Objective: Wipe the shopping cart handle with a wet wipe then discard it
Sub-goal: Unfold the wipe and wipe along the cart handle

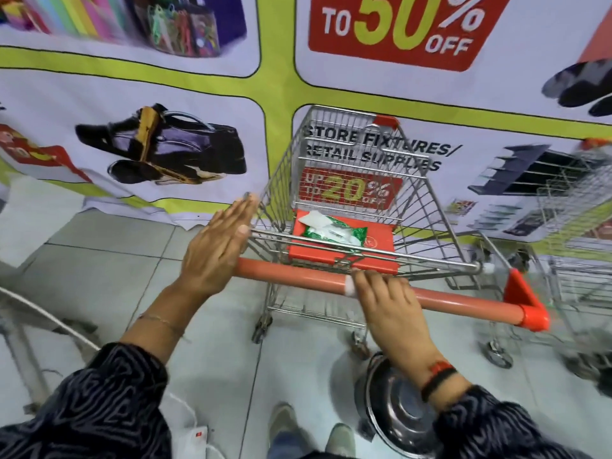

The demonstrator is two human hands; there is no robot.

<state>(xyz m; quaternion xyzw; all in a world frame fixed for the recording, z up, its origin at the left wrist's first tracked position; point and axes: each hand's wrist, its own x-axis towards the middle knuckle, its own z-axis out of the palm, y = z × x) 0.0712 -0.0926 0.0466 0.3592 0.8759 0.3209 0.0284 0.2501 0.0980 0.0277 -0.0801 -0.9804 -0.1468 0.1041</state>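
The shopping cart's orange handle runs across the middle of the view. My right hand lies over the bar near its middle, pressing a white wet wipe against it; only a small edge of the wipe shows by my fingers. My left hand rests flat with straight fingers on the handle's left end and grips nothing. A green and white wet wipe pack lies on the orange child seat flap inside the cart.
A printed sale banner hangs right behind the cart. A second wire cart stands at the right. A steel bin with a lid sits on the tiled floor by my feet. A metal frame stands at the left.
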